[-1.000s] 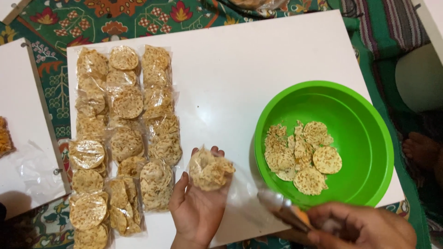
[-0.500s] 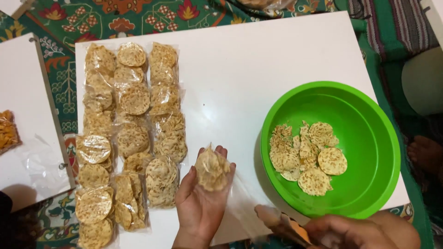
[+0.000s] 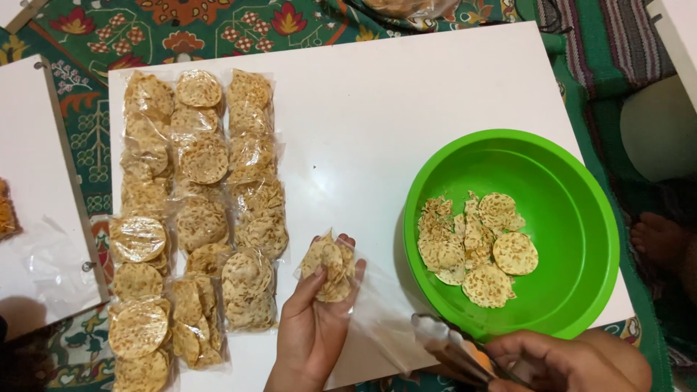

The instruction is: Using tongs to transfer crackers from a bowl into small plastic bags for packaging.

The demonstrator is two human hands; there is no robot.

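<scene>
On the near edge of the white rectangular table [image 3: 377, 109], seen from the head camera, the person's left hand [image 3: 312, 327] holds a small clear plastic bag of round, speckled yellow crackers [image 3: 328, 260], its fingers curled around the bag from below and the thumb pressed on the front. The bag's loose open end trails to the right toward the right hand [image 3: 566, 359], which is closed around a pair of metal tongs [image 3: 454, 348] at the near right edge; the tongs' tips lie just beside the bag's mouth.

To the right stands one round bright green plastic bowl [image 3: 573, 218] holding a loose pile of crackers [image 3: 475, 247], roughly ten, some broken. To the left, sealed clear packets of the same crackers [image 3: 200, 210] lie flat in three columns running from far to near; there are about fifteen, overlapping, so the exact count is unclear.

A second white board [image 3: 36, 181] sits at far left with crumpled clear plastic on it. Beneath everything lies a green patterned cloth with red flowers [image 3: 181, 29]. A bare foot [image 3: 661, 239] shows at the right.
</scene>
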